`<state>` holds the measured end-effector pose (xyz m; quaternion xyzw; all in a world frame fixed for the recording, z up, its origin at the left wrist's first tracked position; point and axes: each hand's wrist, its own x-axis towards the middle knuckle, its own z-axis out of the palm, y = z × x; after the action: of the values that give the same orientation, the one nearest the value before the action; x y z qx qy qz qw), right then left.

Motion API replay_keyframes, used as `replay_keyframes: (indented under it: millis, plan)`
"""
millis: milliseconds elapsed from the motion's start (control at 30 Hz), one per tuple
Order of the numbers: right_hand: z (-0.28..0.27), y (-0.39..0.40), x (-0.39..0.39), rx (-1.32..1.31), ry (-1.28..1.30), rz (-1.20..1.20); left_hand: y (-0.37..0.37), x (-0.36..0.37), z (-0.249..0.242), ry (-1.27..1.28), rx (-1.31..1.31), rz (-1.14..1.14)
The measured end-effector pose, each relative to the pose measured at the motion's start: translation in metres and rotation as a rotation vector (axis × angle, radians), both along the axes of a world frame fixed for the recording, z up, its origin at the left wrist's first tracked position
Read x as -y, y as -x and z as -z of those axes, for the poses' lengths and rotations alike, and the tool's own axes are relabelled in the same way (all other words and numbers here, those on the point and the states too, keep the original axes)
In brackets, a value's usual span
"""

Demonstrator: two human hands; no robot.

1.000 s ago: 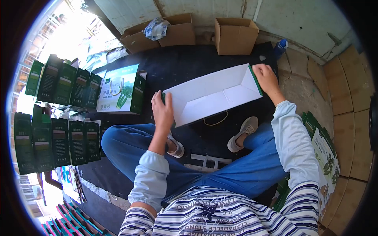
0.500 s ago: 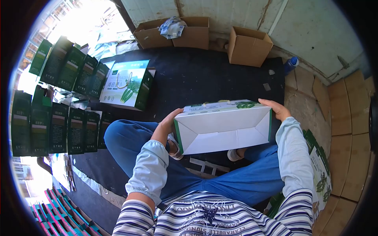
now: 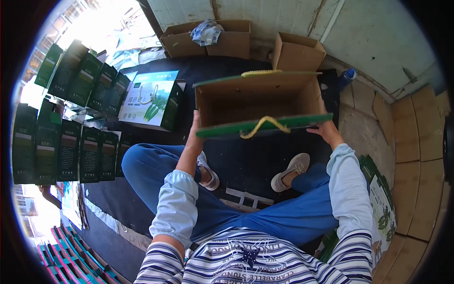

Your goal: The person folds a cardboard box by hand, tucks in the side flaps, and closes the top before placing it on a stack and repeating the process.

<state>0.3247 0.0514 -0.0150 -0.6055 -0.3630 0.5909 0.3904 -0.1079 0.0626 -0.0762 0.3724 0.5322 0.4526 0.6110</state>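
Fingers of both hands in a grip on an oblong cardboard box with ropy yellow handles

Here's a navy-and-white striped top, a dark star amid printed lettering! Pale blue sleeve covers, blue trousers, light lace-up shoes!

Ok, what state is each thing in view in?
Held box: open side toward the camera
Yellow rope handle: looped at near edge
Left hand: holding box's left end
Right hand: holding box's right end
Green boxes: lined up in rows
Right rear carton: open-topped
Blue-and-white bundle: crumpled
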Motion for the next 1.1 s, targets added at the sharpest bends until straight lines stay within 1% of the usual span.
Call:
replay_keyframes:
  millis: [33, 133, 233, 267, 300, 333, 367, 400, 433, 467, 500, 567, 600, 633, 733, 833, 867, 933, 967, 1067, 1100]
  plan:
    - [0.016, -0.014, -0.004, -0.034, 0.081, -0.044, -0.012, 0.010, -0.026, 0.148, 0.094, -0.038]
    - [0.018, -0.008, 0.002, 0.065, 0.142, -0.075, -0.002, 0.006, -0.011, 0.300, 0.084, 0.024]
    - [0.017, -0.003, 0.011, 0.130, 0.254, -0.249, 0.002, 0.001, 0.008, 0.380, -0.009, -0.025]
    - [0.033, -0.011, 0.008, 0.275, 0.246, -0.347, 0.002, 0.002, 0.014, 0.314, -0.081, -0.008]
    - [0.060, -0.025, 0.002, 0.419, 0.233, -0.447, -0.001, 0.005, 0.016, 0.248, -0.155, 0.006]
    - [0.064, -0.019, -0.001, 0.561, 0.217, -0.547, 0.001, 0.006, 0.021, 0.184, -0.232, 0.018]
    - [0.065, -0.019, 0.002, 0.633, 0.166, -0.526, 0.009, 0.002, 0.048, -0.040, -0.320, 0.047]
    - [0.045, -0.008, 0.002, 0.714, 0.156, -0.560, 0.010, 0.002, 0.041, -0.091, -0.407, 0.051]
    - [0.021, 0.004, 0.003, 0.798, 0.146, -0.591, 0.006, 0.003, 0.023, -0.143, -0.492, 0.059]
    - [0.010, 0.009, 0.003, 0.883, 0.138, -0.617, 0.002, 0.003, 0.007, -0.196, -0.574, 0.071]
    - [0.016, 0.007, 0.004, 1.034, 0.023, -0.644, 0.000, 0.004, -0.002, -0.198, -0.541, 0.057]
    - [0.007, 0.016, 0.006, 1.157, -0.056, -0.639, -0.008, 0.007, -0.036, -0.187, -0.748, 0.098]
    - [-0.002, 0.024, 0.008, 1.220, -0.094, -0.634, -0.012, 0.008, -0.043, -0.183, -0.851, 0.121]
    - [-0.016, 0.035, 0.010, 1.310, -0.082, -0.685, -0.014, 0.007, -0.043, -0.240, -0.954, 0.147]
    - [-0.002, 0.045, 0.018, 1.381, -0.075, -0.666, -0.018, 0.005, -0.048, -0.347, -1.145, 0.365]
    - [-0.005, 0.046, 0.017, 1.413, -0.082, -0.742, -0.021, -0.002, -0.047, -0.287, -1.114, 0.472]
    - [-0.007, 0.047, 0.016, 1.424, -0.098, -0.765, -0.022, -0.002, -0.047, -0.315, -1.162, 0.507]
    - [-0.020, 0.048, 0.018, 1.348, -0.154, -0.825, -0.025, 0.002, -0.047, -0.368, -1.255, 0.579]
    - [-0.025, 0.049, 0.019, 1.311, -0.181, -0.854, -0.024, 0.003, -0.048, -0.358, -1.249, 0.592]
    - [-0.008, 0.052, 0.024, 1.249, -0.240, -0.819, -0.023, 0.002, -0.045, -0.347, -1.238, 0.623]
    - [-0.004, 0.051, 0.021, 1.232, -0.131, -0.880, -0.020, 0.000, -0.041, -0.353, -1.245, 0.633]
